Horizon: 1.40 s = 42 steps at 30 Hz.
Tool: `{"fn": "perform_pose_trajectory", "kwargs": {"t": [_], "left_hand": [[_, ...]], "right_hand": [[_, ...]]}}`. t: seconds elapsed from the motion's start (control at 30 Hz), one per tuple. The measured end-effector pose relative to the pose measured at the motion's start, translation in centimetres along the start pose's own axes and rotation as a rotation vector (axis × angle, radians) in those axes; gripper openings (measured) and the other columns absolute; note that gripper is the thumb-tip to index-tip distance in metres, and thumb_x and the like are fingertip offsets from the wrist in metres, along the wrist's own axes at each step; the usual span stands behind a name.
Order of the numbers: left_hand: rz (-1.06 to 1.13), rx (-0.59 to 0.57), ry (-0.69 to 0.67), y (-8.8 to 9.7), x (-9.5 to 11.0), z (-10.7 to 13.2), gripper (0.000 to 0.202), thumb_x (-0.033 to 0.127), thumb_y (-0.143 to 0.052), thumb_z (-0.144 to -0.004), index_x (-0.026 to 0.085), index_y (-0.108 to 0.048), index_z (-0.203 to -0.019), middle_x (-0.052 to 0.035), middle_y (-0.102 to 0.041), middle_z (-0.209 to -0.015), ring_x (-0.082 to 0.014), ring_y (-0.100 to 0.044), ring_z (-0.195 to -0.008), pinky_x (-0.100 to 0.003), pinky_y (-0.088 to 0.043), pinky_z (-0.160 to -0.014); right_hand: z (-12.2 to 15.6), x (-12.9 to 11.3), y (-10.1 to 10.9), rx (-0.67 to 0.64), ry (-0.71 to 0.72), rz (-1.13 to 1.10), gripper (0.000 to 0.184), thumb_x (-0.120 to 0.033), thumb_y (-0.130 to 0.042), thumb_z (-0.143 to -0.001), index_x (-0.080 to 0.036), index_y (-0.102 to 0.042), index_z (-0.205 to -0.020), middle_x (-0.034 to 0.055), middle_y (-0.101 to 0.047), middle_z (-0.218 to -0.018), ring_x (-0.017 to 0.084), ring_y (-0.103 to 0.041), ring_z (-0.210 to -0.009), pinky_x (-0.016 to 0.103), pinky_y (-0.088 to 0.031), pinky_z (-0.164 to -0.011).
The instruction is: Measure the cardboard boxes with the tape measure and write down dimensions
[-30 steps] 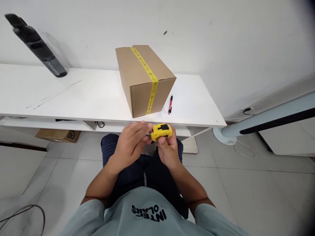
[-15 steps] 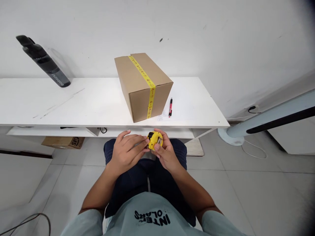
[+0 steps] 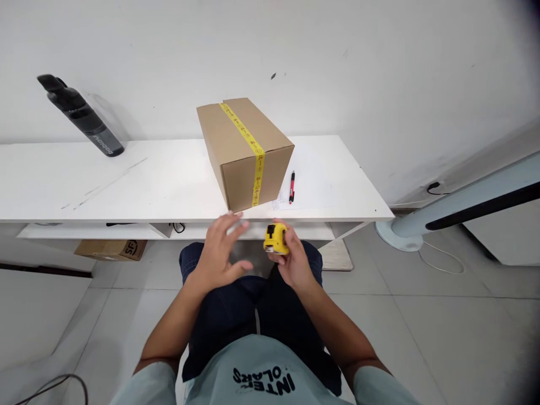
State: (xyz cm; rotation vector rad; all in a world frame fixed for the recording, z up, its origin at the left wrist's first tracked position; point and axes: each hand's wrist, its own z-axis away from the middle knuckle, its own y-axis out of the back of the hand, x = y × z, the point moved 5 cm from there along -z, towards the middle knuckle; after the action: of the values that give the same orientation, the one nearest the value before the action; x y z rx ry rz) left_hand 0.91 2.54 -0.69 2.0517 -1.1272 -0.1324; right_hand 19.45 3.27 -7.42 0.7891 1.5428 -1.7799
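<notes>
My right hand point(image 3: 295, 263) grips a yellow tape measure point(image 3: 275, 238) above my lap, just in front of the table's edge. My left hand point(image 3: 222, 253) holds nothing; its fingers are spread, apart from the tape measure and near the lower corner of the cardboard box. The taped-up cardboard box point(image 3: 248, 149) stands on the white table point(image 3: 169, 194), a strip of yellow printed tape point(image 3: 242, 130) running over its top and down its front. Right of the box, a red and black pen point(image 3: 292, 187) rests on a sheet of paper point(image 3: 312, 191) with writing on it.
A dark bottle point(image 3: 84, 118) stands at the table's left, near the wall. Below, a second cardboard box point(image 3: 110, 249) sits on the floor. At the right is a pale blue column point(image 3: 464, 205) with a round base and cable. Another cable point(image 3: 63, 379) lies lower left.
My left hand has come off the tape measure and opened, moving left and away. My right hand has shifted slightly right with the tape measure. The view has tilted a little.
</notes>
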Motion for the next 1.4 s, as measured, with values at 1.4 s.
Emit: {"fn": "perform_pose_trajectory", "kwargs": {"t": [1.4], "left_hand": [[-0.159, 0.348, 0.385, 2.1, -7.6, 3.6, 0.066, 0.038, -0.068, -0.097, 0.025, -0.041, -0.156, -0.0177, -0.059, -0.149, -0.0314, -0.054, -0.143, -0.054, -0.044, -0.119]], "right_hand": [[-11.3, -4.5, -3.2, 0.04, 0.119, 0.288, 0.091, -0.064, -0.078, -0.072, -0.026, -0.048, -0.149, -0.0073, -0.051, -0.068, 0.01, -0.049, -0.057, 0.019, -0.028, -0.043]]}}
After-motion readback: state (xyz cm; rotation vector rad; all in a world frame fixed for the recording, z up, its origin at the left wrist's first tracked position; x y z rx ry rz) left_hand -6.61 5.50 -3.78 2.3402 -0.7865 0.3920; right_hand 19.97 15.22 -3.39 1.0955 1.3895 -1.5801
